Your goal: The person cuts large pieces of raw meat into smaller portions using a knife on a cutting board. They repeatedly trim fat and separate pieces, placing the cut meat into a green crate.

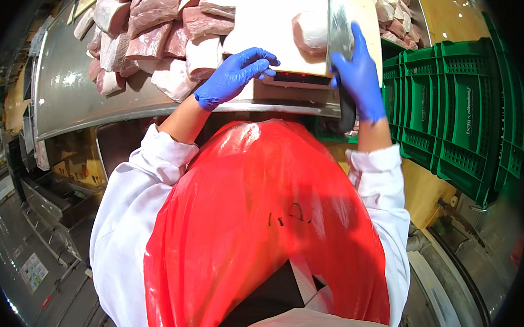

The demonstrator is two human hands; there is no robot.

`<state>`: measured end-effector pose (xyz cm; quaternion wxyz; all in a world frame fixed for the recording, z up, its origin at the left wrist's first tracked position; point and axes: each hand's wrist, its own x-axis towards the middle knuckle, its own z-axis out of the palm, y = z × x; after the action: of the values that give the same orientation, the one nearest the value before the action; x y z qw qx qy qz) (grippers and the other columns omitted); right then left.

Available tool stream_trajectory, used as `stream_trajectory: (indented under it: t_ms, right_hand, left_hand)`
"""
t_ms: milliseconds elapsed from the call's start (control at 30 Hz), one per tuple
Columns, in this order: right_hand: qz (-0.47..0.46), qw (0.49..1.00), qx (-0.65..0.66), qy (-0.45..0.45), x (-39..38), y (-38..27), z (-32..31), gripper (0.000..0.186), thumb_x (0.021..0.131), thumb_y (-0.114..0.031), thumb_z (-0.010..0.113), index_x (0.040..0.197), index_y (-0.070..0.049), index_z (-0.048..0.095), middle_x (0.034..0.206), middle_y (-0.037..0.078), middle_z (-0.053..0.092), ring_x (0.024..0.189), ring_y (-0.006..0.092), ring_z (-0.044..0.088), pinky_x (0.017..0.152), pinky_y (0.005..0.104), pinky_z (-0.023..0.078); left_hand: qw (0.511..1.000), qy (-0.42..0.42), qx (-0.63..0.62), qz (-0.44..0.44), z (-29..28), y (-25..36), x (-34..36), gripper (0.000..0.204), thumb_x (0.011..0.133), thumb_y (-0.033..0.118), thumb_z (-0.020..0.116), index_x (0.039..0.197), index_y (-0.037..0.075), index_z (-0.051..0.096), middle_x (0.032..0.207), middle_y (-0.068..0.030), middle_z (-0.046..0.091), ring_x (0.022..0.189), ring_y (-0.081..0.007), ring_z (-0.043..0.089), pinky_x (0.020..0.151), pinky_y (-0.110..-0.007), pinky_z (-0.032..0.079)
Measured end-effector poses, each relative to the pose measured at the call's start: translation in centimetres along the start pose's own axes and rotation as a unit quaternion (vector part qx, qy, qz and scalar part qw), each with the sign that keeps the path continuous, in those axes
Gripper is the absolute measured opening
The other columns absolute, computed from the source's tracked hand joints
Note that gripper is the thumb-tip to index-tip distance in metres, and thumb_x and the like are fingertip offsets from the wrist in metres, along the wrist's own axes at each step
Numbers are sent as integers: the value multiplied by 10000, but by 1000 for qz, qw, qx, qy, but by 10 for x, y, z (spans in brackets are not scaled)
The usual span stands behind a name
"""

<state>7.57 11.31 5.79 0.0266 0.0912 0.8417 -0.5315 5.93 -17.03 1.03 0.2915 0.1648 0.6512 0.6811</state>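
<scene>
A large knife (338,25) with a broad pale blade and a dark handle is in my right hand (360,77). My index finger stretches along the blade's right side, and the handle's end shows below my palm. Left of the blade, close against it, lies a piece of raw meat (309,33) with a pale fat layer, on a white cutting board (263,21). My left hand (234,78) is open and empty, with fingers bent loosely toward the right. It hovers by the board's near left corner, beside the stacked meat. Both hands wear blue gloves.
Many raw meat chunks (154,24) are piled on the metal table (70,82) at left. A red-lit display (299,78) sits at the board's near edge. Green crates (448,108) stand at right, with more meat pieces (394,16) behind them. A red apron (266,205) covers my front.
</scene>
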Motion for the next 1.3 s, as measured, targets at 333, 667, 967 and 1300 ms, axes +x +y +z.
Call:
stream_trajectory:
  t_ms: [333,667,967,1300]
  right_hand:
    - [81,950,-301,1,124,-91,72,451,906,-113,547,1334,29,564,813,154,701,591,228,673,538,355,540]
    - [-96,865,-478,119,23,-22,145,623,929,-78,487,1473,165,305,923,305,697,770,459,700,738,521,568]
    - [146,864,-479,-51,-140,-62,134,829,877,-47,547,1607,-27,154,783,268,673,655,430,651,619,524,523]
    - [85,968,-190,142,-171,-49,93,762,961,-22,527,1636,-192,215,703,83,606,537,164,536,526,331,483]
  left_hand:
    - [1000,-13,-14,20,-92,-12,-14,360,1057,291,551,1271,6,595,1238,-103,669,1054,-158,656,909,-288,499]
    - [996,-42,-59,48,-125,-19,12,355,1057,276,547,1265,-5,604,1198,-109,698,1014,-152,677,884,-301,543]
    - [988,-13,-28,153,-132,-27,62,310,1011,183,602,1237,-29,579,1108,-90,644,805,-116,615,741,-249,514]
    - [945,77,179,261,-56,-24,81,210,877,164,770,1030,36,705,867,-66,714,743,-142,673,724,-288,552]
